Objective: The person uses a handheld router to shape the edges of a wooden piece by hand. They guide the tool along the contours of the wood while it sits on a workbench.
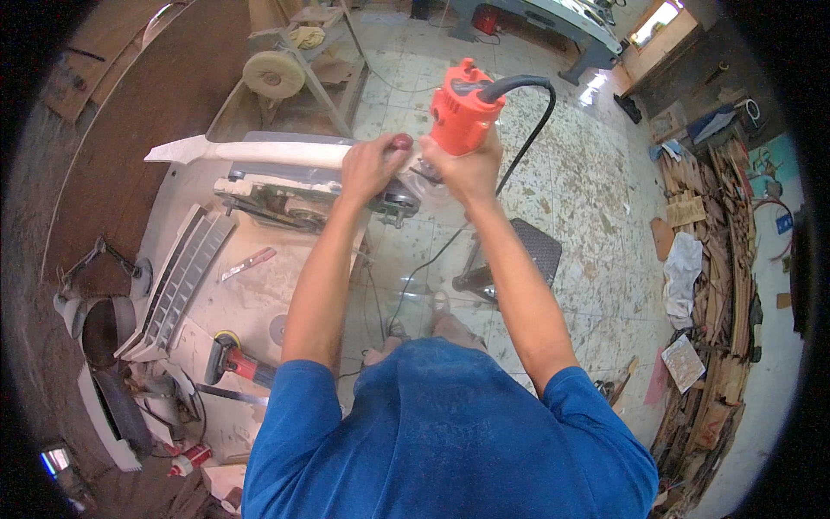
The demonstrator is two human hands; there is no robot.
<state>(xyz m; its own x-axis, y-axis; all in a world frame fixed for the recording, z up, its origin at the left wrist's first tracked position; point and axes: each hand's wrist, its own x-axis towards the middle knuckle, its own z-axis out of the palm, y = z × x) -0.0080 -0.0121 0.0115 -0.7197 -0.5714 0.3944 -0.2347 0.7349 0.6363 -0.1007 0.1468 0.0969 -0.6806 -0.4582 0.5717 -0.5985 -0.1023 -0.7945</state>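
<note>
In the head view, the right hand (471, 173) is wrapped around the lower body of an orange-red power tool (465, 117), which stands upright just past the far right corner of the desk (259, 298). A black cord (550, 99) leaves the top of the tool and curves down to the right. The left hand (372, 169) is closed over the right end of a long whitish workpiece (268, 154), its thumb at a dark red knob (401, 141); what the knob belongs to cannot be told. Whether the tool touches the workpiece is hidden between the hands.

The workpiece lies along the far edge of the desk, its flared end pointing to the far left corner. Just nearer than it sits a pale, dusty machine (281, 201), reaching toward the right edge. A slatted white part (177, 281) runs slantwise along the left edge, with a slim flat tool (248, 264) beside it on the dusty surface. Toward the near edge, a red and black power tool with a round pad (246, 362) lies next to the person's left sleeve (298, 394). To the right of the desk, a dark-topped stool (534, 251) stands on the tiled floor (596, 199).
</note>
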